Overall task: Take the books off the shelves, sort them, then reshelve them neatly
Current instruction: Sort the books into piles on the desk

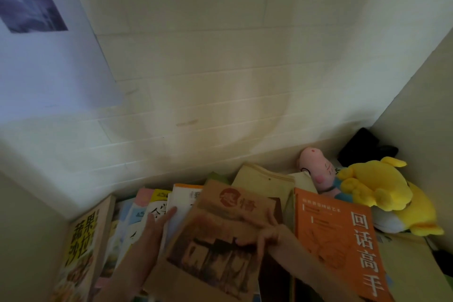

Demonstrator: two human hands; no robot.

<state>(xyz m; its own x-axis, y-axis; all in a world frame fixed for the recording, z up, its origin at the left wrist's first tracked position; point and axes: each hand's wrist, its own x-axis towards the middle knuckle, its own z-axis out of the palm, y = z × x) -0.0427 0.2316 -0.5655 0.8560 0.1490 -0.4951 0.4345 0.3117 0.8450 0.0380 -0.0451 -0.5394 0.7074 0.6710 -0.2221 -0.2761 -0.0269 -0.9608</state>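
A brown book (215, 235) with a red round mark on its cover tilts above the row of books. My right hand (266, 234) grips it at its right edge, fingers curled over the cover. My left hand (157, 225) lies with straight fingers against the white and yellow books (159, 206) left of it. An orange book (343, 240) with large white characters stands to the right. A tan book (83, 247) with yellow characters leans at the far left. Beige books (264, 179) stand behind.
A yellow plush toy (382, 191) and a pink plush toy (316, 164) lie at the right end of the shelf, with a black object (360, 147) in the corner. A tiled wall rises behind; a poster (49, 44) hangs at upper left.
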